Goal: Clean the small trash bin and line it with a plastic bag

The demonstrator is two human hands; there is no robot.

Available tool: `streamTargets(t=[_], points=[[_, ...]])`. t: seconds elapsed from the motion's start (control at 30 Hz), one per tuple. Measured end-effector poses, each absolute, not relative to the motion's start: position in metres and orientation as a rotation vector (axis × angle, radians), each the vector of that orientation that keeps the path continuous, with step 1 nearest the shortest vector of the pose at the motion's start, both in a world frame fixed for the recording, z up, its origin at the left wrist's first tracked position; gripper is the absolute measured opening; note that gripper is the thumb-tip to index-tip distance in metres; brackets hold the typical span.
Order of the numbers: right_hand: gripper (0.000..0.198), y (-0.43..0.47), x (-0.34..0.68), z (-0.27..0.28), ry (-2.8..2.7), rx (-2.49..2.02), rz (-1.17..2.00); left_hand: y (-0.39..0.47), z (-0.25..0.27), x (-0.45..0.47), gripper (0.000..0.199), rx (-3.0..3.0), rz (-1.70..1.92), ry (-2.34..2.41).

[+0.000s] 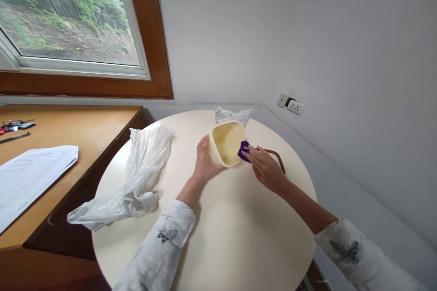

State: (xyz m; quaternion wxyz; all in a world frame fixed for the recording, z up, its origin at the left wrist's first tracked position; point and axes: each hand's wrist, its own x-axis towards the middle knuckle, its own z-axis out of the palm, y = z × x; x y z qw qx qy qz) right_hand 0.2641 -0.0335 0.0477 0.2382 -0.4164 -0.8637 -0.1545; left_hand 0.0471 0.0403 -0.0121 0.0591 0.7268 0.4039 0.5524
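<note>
Tub [227, 142] tipped toward us over the far half of the round table [235, 241], open mouth on show! Left hand [206, 163] has it gripped around the near-left side, thumb stretched along below the rim. And right hand [269, 170], fingers closed on a purple cloth [243, 151], works right at the tub's right edge! Just beyond that hand, a brown strap [279, 158] curves across the tabletop. Crumpled bag [146, 163] out on the left, another bag [232, 116] behind the tub.
</note>
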Motion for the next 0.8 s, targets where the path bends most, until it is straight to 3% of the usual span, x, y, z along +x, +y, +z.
streamTargets(t=[0.8], points=[[0.054,0.034,0.233,0.094,-2.039,-1.341,0.103,0.044,-0.016,0.047,0.122,2.188,1.752,1.224]])
